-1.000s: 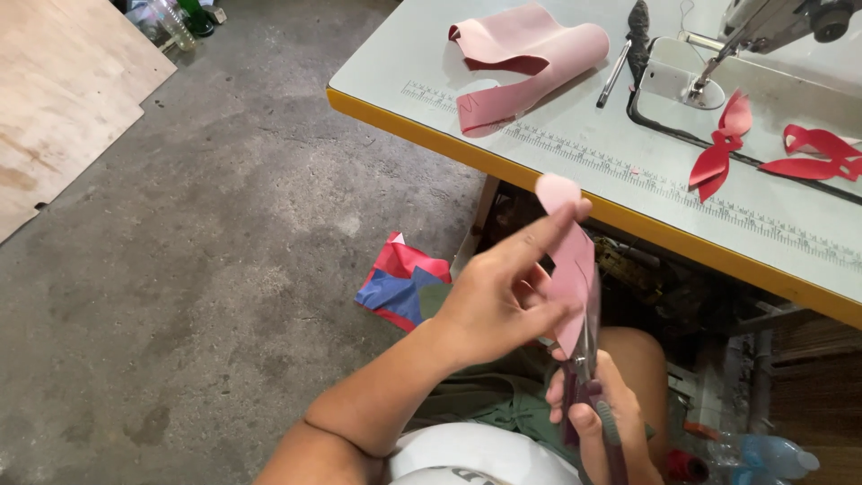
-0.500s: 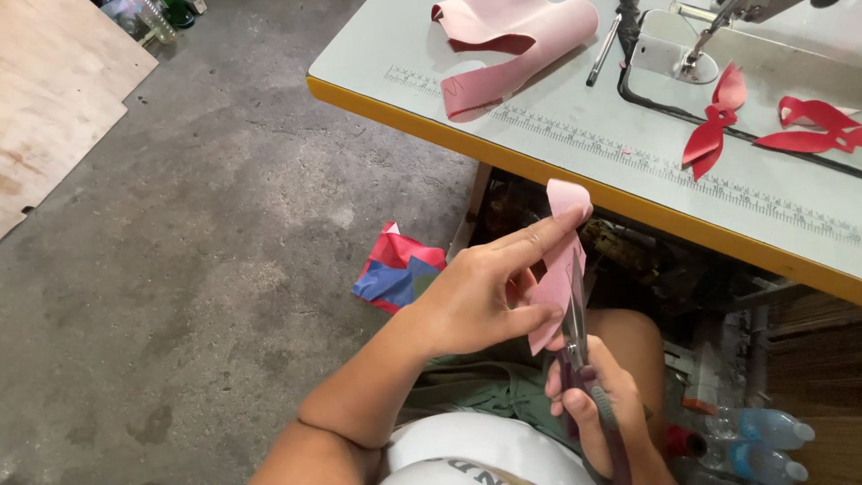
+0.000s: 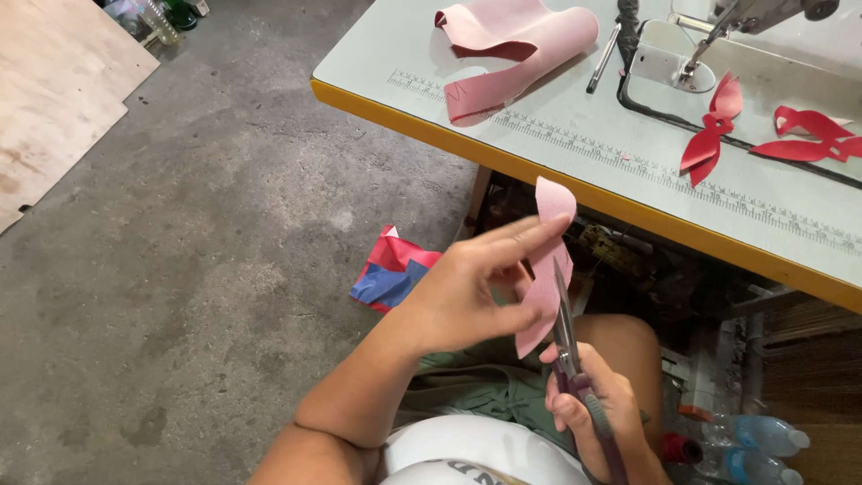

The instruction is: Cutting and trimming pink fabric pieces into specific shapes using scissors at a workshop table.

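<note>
Head view: left hand point(image 3: 467, 296) pinches pink strip point(image 3: 546, 269), right hand point(image 3: 593, 409) grips scissors point(image 3: 566, 328) below sewing table point(image 3: 557, 135).

The pink strip point(image 3: 548, 269) in the left hand point(image 3: 467, 296) looks like soft, matt cloth. The scissors point(image 3: 567, 332) in the right hand point(image 3: 597, 413) have shiny metal blades. The pink roll point(image 3: 516, 45) and red pieces point(image 3: 709, 135) look smooth. The tabletop point(image 3: 557, 126) is smooth and pale with a yellow edge. The floor point(image 3: 206, 233) is rough grey concrete. The board point(image 3: 54, 81) is bare wood.
</note>
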